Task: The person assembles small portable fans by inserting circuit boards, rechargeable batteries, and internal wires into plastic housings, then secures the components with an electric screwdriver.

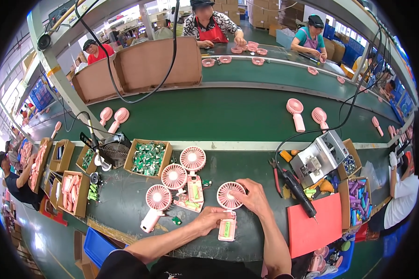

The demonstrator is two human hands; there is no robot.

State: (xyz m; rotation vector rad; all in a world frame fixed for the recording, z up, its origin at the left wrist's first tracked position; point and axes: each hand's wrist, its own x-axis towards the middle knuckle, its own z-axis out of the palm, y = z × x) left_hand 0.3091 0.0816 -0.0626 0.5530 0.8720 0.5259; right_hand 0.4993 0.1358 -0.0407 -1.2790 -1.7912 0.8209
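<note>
A pink handheld fan [226,195] is between my hands at the table's near middle, its round grille pointing away from me. My left hand [210,220] pinches the upper end of its handle, which lies opened and shows a green battery [227,229]. My right hand [252,197] grips the right side of the fan head, thumb across the grille. Left of them lie three more pink fans; one whole fan [158,197] is nearest me, while an opened fan handle [195,189] shows another green battery. A small green circuit board [176,220] lies close by.
A carton of circuit boards [148,158] and a box of pink handle parts [73,191] stand left. To the right are a black electric screwdriver [300,194], red pliers [275,178], a metal fixture [317,158], a red sheet [314,225] and a box of coloured batteries [358,199]. Beyond, fans lie on a green conveyor [209,114].
</note>
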